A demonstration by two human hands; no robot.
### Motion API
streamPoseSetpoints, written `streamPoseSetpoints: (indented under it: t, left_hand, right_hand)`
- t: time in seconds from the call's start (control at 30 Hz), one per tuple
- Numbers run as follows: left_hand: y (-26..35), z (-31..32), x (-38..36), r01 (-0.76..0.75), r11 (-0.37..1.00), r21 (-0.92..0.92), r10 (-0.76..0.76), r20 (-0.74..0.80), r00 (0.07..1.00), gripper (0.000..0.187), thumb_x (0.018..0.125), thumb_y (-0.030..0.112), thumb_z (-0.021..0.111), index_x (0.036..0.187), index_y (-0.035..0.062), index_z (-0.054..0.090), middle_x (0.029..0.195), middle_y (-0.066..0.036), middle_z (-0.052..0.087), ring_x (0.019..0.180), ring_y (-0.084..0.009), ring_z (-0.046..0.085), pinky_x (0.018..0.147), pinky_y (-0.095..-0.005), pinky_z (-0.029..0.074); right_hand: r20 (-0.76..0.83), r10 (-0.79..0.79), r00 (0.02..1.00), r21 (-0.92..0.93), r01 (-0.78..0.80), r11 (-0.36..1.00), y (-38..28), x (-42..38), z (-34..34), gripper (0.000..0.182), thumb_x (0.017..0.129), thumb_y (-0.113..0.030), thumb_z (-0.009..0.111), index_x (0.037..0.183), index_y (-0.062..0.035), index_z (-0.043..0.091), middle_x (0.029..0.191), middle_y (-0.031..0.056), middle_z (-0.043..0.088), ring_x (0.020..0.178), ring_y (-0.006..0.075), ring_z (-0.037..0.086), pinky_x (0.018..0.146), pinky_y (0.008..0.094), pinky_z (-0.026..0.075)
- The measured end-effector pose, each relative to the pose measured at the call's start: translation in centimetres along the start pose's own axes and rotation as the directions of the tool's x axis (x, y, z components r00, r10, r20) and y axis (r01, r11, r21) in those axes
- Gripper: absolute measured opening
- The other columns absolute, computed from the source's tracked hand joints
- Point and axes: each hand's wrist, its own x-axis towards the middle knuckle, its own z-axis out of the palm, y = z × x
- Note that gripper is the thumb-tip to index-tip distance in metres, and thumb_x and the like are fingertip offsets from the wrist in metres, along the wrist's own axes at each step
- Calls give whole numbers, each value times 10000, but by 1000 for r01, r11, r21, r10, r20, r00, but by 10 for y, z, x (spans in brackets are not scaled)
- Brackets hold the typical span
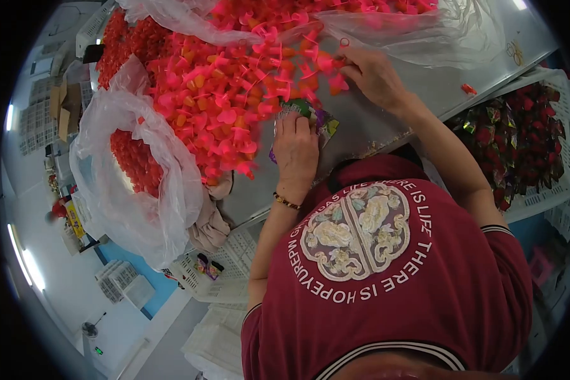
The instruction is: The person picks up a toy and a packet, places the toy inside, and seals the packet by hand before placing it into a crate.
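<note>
My left hand [296, 147], with a beaded bracelet at the wrist, lies with bent fingers over a small purple and green printed packet [326, 125] on the metal table. Part of the packet is hidden under the fingers. To the upper right, my right hand [375, 77] has its thumb and fingers closed together at the edge of the heap, on a pink pacifier-shaped piece [338, 84]; the fingertips partly cover the contact. A large heap of pink and orange pacifier-shaped pieces [215, 95] spreads in front of both hands.
A clear plastic bag [183, 215] with red-orange pieces stands at the left. At the right, a white crate [567, 104] holds many dark, shiny packets. One small red piece [468, 89] and rubber bands [515, 54] lie on the table [418, 88]. Another white crate [231, 259] sits below.
</note>
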Motion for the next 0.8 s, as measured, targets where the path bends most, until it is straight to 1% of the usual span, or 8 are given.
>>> streamPoseSetpoints:
  t: [0.17,0.27,0.33,0.43,0.57,0.63,0.73,0.8]
  left_hand:
    - [6,-3,3,-19,1000,1,19,39,999,233,740,86,680,917,-6,560,1122,-148,548,1001,-333,538,849,-400,469]
    - [6,6,2,-82,990,117,73,80,994,216,735,78,665,896,-16,556,1121,-157,549,995,-322,549,812,-388,500]
    - [8,9,2,-174,965,198,160,83,984,162,737,36,579,881,-38,566,1106,-158,537,940,-270,566,637,-303,558]
    - [9,12,1,-209,931,299,193,84,978,178,736,43,578,893,-40,573,1087,-152,545,908,-257,574,606,-290,559]
    - [6,11,2,-201,942,268,185,84,979,176,753,49,581,904,-40,577,1101,-155,551,911,-267,579,637,-306,558]
    - [5,8,0,-166,976,140,166,15,986,157,781,59,582,906,-36,576,1124,-155,552,936,-272,581,660,-321,554]
    - [1,2,-6,-140,987,83,141,1,990,139,803,68,584,899,-31,573,1130,-154,555,965,-275,578,702,-334,548]
    - [0,1,-6,-138,986,96,138,9,990,133,803,66,585,893,-31,570,1127,-155,555,972,-276,574,716,-337,546]
  right_hand:
    - [11,1,1000,32,-2,999,-8,-19,-14,208,835,-42,595,1040,-16,612,875,152,649,782,318,633,694,373,491]
    - [131,28,991,-87,-16,996,-4,-30,-21,201,833,-51,596,1031,-15,603,895,151,634,808,344,611,719,397,481]
    - [259,59,964,-200,-6,980,3,-37,-23,114,821,-77,588,925,-35,601,898,140,625,838,348,599,736,417,472]
    - [295,127,947,-230,-58,972,-1,-41,-27,79,819,-72,579,885,-28,588,888,140,627,831,350,597,733,415,472]
    - [276,103,956,-61,-89,994,-15,-35,-27,156,822,-65,588,970,-15,593,877,157,615,803,366,590,733,418,463]
    - [276,148,950,149,-194,970,-26,-29,-19,141,820,-66,585,944,0,595,873,165,614,796,368,589,729,415,463]
    - [186,-25,982,145,-2,989,-25,-29,-1,121,812,-60,584,914,0,607,865,166,610,813,366,590,742,418,462]
    - [245,-18,969,45,8,999,-20,-31,-2,115,809,-59,582,905,-3,612,860,164,609,826,366,589,750,419,461]
